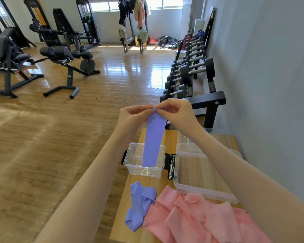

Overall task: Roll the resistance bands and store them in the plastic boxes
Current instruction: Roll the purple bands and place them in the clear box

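Both hands up at chest height: left hand (132, 115) and right hand (178, 113) each pinching the top end of the purple band (154, 137), a tiny roll just started between the fingertips, the rest hanging straight down below the hands over the small clear box (130, 163). Risk as I see it: roll is so small it could slip out of the pinch and unwind, or wind skewed since the tail hangs free with no tension; second purple band (139, 206) and pink bands (200, 221) wait on the worktop (170, 137), under the forearms, larger clear box (181, 185) beside
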